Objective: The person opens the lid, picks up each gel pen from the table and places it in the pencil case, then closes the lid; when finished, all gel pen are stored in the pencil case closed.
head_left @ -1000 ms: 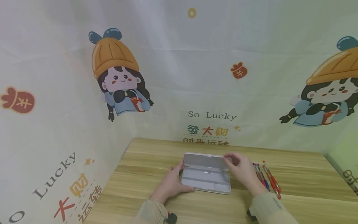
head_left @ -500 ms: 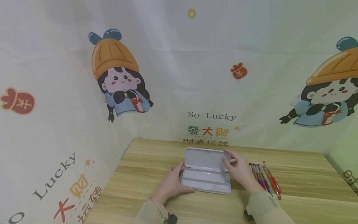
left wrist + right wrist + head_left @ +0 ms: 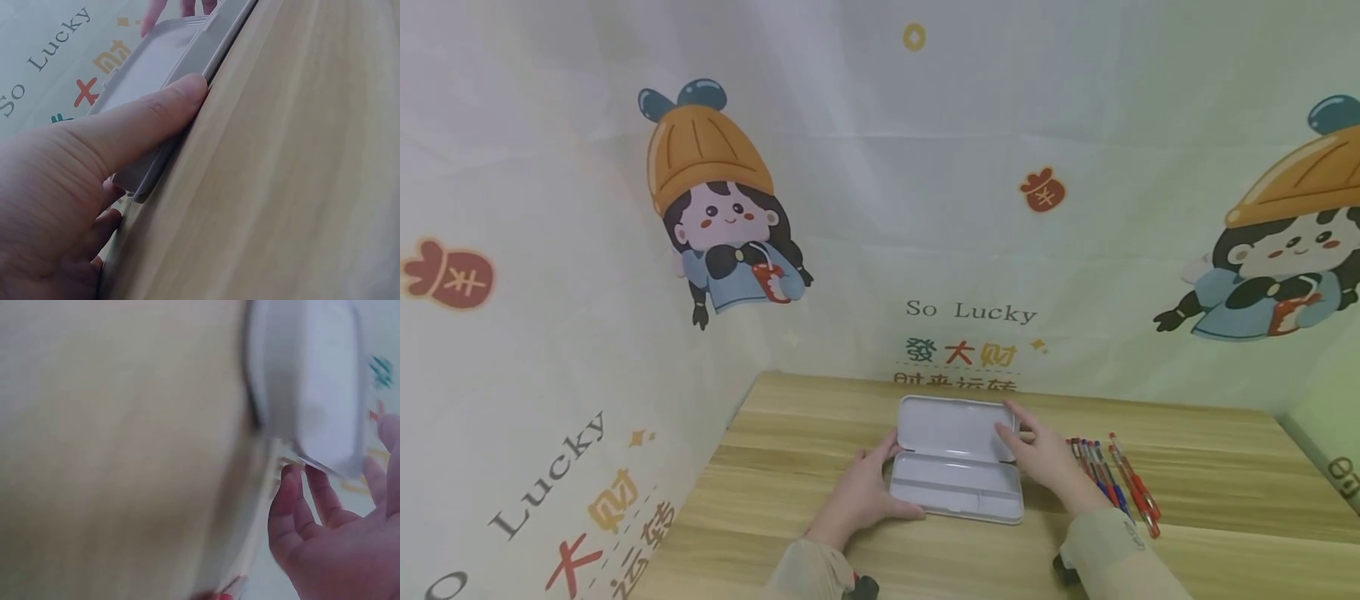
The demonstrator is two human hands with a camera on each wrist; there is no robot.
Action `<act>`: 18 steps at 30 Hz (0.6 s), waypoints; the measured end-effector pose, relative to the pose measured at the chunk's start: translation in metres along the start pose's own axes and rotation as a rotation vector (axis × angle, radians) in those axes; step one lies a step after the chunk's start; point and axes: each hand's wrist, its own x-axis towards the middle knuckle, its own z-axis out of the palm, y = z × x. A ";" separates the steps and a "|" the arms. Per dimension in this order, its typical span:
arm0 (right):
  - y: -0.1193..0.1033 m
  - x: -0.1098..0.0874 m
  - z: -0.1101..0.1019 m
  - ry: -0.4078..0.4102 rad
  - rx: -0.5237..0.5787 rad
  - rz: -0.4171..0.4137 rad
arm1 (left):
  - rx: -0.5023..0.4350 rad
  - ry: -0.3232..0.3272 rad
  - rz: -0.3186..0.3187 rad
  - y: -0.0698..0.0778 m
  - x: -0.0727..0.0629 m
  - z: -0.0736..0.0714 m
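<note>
Pencil case (image 3: 940, 468) on table (image 3: 985, 558), lid (image 3: 951, 427) behind base (image 3: 936, 492), pens (image 3: 1137, 486) to its right, backdrop (image 3: 880, 192) behind table

Wood-grain table (image 3: 767, 450), pale backdrop (image 3: 880, 192), orange-hatted cartoon figures (image 3: 718, 208), red pouches (image 3: 1043, 190)

two hands (image 3: 861, 490) (image 3: 1047, 456), one pencil case (image 3: 957, 465), one table (image 3: 962, 558), two cartoon figures (image 3: 718, 200) (image 3: 1296, 225), pens (image 3: 1137, 483) too bunched to count

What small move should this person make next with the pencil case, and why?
I'd suggest easing the right hand off the lid and towards the pens. The lid already stands raised, the case's tray looks empty, the left hand is holding the near-left side, and the pens lie loose on the right.
</note>
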 end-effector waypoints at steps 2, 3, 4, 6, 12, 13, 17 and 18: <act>0.000 -0.003 -0.008 0.038 0.000 0.024 | 0.002 0.002 0.009 -0.001 0.001 0.001; 0.000 -0.005 -0.013 0.071 0.006 0.031 | 0.001 0.003 0.013 -0.001 0.001 0.001; 0.002 -0.009 -0.018 0.100 0.016 0.040 | 0.002 0.002 0.014 -0.001 0.001 0.001; 0.008 -0.017 -0.030 0.160 0.029 0.056 | 0.002 0.005 0.023 0.000 0.002 0.002; 0.032 -0.042 -0.050 0.273 0.024 0.113 | -0.003 0.010 0.010 0.001 0.002 0.002; 0.036 -0.046 -0.051 0.299 0.024 0.112 | -0.007 0.011 0.011 0.001 0.001 0.002; 0.048 -0.057 -0.055 0.412 -0.020 0.107 | -0.002 0.013 0.008 -0.001 0.001 0.003; 0.050 -0.059 -0.057 0.432 -0.027 0.107 | 0.000 0.014 0.008 -0.001 0.001 0.003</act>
